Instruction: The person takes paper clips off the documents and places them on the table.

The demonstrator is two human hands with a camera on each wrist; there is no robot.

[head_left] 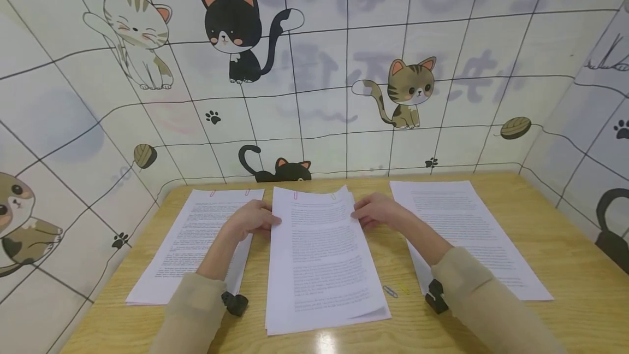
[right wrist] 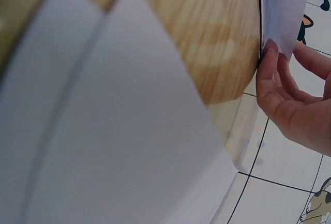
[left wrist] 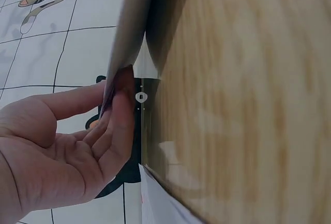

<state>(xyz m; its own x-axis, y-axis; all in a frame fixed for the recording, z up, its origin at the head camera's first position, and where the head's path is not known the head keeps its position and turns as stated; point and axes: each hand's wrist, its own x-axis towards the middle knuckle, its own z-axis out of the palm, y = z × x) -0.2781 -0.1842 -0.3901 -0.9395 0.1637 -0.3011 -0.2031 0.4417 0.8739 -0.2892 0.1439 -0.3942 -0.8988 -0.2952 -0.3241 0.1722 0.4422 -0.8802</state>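
Head view: left hand and right hand grip opposite edges of middle paper stack on table.
Left wrist view: fingers pinch stack edge.
Right wrist view: fingers pinch sheet corner.

A wooden table is carrying a left sheaf of printed pages and a right sheaf of printed pages, each lying flat and well apart from the other. A loose paper clip is sitting on the bare wood near the front edge. Behind, cartoon cats are decorating the tiled wall panels, with a yarn ball showing at the right.
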